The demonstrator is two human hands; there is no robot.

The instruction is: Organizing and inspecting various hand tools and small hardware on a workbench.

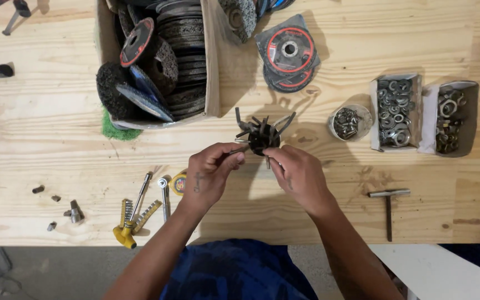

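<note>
Leftmost, at about nine o'clock on the table (40,139), lie small bolts and a yellow tool (124,234) with metal bits beside it. Next comes the left hand (209,175), its grip closed: thumb and fingertips pinch a thin pin (235,150) that points toward three o'clock, into the holder (263,139). That holder, a small dark round block bristling with pins that fan toward twelve o'clock, sits between both hands, raised just over the table at centre. It lies at one o'clock from the left hand and at eleven o'clock from the right hand (298,175), which pinches its lower edge with a closed grip; both hands are about equally near. At twelve o'clock stands a box (213,66) of abrasive discs. Further right, at two to three o'clock, sit a cup (351,122) of screws and two trays (424,114) of washers and nuts; a T-handle key (388,203) lies at four o'clock.
</note>
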